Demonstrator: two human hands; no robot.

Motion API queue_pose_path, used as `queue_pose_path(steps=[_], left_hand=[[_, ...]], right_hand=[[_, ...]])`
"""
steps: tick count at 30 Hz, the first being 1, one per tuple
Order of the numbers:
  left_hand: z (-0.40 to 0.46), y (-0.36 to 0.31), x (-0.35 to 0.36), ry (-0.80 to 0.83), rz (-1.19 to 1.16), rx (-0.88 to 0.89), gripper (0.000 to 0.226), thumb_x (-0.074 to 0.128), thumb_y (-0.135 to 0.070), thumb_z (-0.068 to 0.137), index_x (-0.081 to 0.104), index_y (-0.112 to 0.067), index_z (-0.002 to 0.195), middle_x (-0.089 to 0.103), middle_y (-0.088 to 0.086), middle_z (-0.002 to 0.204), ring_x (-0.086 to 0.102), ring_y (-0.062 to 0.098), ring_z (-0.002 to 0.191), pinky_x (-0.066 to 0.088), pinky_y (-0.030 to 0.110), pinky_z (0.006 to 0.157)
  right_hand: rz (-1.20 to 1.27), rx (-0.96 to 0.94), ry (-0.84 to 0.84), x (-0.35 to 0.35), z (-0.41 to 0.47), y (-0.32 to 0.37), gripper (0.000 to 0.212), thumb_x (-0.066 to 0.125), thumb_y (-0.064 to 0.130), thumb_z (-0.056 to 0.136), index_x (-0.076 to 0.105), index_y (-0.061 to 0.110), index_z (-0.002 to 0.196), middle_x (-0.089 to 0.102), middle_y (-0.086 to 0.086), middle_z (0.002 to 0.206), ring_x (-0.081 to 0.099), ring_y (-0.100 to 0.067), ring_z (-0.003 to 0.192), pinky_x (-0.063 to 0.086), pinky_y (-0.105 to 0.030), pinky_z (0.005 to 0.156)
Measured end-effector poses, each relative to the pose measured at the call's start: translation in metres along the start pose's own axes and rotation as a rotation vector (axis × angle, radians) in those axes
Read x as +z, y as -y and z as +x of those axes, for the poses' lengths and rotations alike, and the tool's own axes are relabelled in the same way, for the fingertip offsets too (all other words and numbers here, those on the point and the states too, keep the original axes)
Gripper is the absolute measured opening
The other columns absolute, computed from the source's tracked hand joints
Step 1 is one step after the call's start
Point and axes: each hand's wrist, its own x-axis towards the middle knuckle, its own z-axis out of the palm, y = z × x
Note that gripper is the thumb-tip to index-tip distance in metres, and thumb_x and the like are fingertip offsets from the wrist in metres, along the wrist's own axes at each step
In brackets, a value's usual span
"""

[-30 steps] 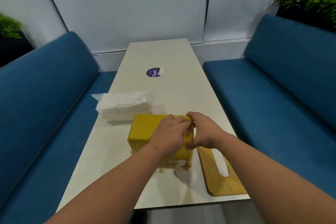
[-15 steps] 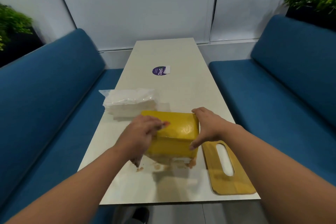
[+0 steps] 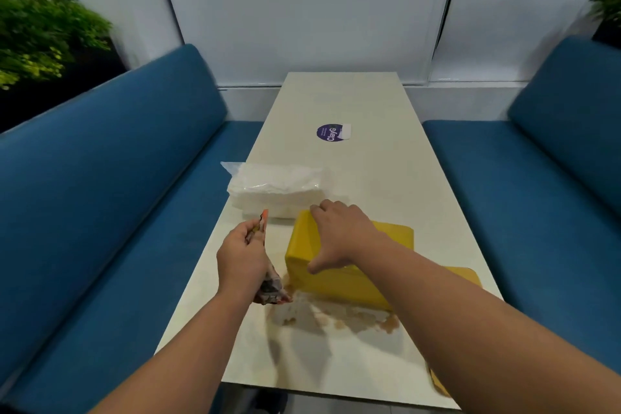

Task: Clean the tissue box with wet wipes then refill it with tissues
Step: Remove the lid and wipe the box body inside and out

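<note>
- The yellow box (image 3: 349, 265) sits on the table (image 3: 369, 178), near the front edge, a little right of the middle.
- The right hand (image 3: 339, 235) lies on top of the box at its left end, fingers spread over the far edge and thumb down the near side, clasping it.
- The left hand (image 3: 240, 259) is off to the left of the box, just above the table, fingers curled round a crumpled, dirty wipe (image 3: 270, 289); one end pokes out above the fist, the other hangs below.
- Brownish smears (image 3: 336, 319) mark the table right in front of the box.
- A pack of tissues (image 3: 275, 188) lies just behind the box, to the left.
- A wooden lid (image 3: 467, 276) shows beyond the right forearm, flat on the table.
- A purple sticker (image 3: 331, 133) is farther up the table.
- Blue benches (image 3: 100, 195) run along both sides.
</note>
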Motion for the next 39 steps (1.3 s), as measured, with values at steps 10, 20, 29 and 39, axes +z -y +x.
queue_pose_path(steps=[10, 20, 29, 39], left_hand=[[0.019, -0.013, -0.004, 0.035, -0.183, -0.216, 0.020, 0.049, -0.019, 0.095, 0.065, -0.022, 0.106, 0.066, -0.003, 0.097, 0.063, 0.021, 0.091, 0.054, 0.043, 0.086], [-0.021, -0.066, 0.031, 0.287, -0.517, -0.131, 0.021, 0.048, -0.014, 0.100, 0.067, -0.020, 0.106, 0.073, 0.005, 0.098, 0.069, 0.023, 0.091, 0.058, 0.039, 0.078], [-0.031, -0.073, 0.035, 0.281, -0.371, -0.023, 0.019, 0.049, -0.022, 0.100, 0.065, -0.029, 0.106, 0.068, -0.004, 0.106, 0.065, 0.018, 0.100, 0.055, 0.044, 0.089], [-0.013, -0.090, 0.006, 0.287, -0.167, 0.010, 0.035, 0.066, -0.028, 0.089, 0.053, -0.030, 0.122, 0.059, -0.003, 0.114, 0.064, 0.020, 0.094, 0.055, 0.044, 0.085]], right_hand=[[0.146, 0.014, -0.257, -0.041, -0.030, -0.037, 0.108, 0.076, 0.064, 0.055, 0.029, 0.023, 0.143, 0.049, 0.001, 0.132, 0.051, -0.023, 0.113, 0.045, -0.041, 0.093], [1.092, 0.043, -0.224, 0.006, -0.082, -0.091, 0.115, 0.092, 0.005, 0.056, 0.027, 0.036, 0.145, 0.042, 0.018, 0.136, 0.042, -0.011, 0.132, 0.054, -0.016, 0.079], [0.580, 0.085, -0.235, -0.027, -0.089, -0.088, 0.122, 0.089, 0.056, 0.054, 0.020, 0.029, 0.150, 0.026, 0.009, 0.149, 0.035, -0.014, 0.131, 0.044, -0.036, 0.105], [0.413, 0.099, -0.175, -0.043, -0.082, -0.084, 0.118, 0.087, 0.058, 0.057, 0.023, 0.027, 0.151, 0.031, 0.007, 0.148, 0.037, -0.019, 0.131, 0.041, -0.036, 0.103]])
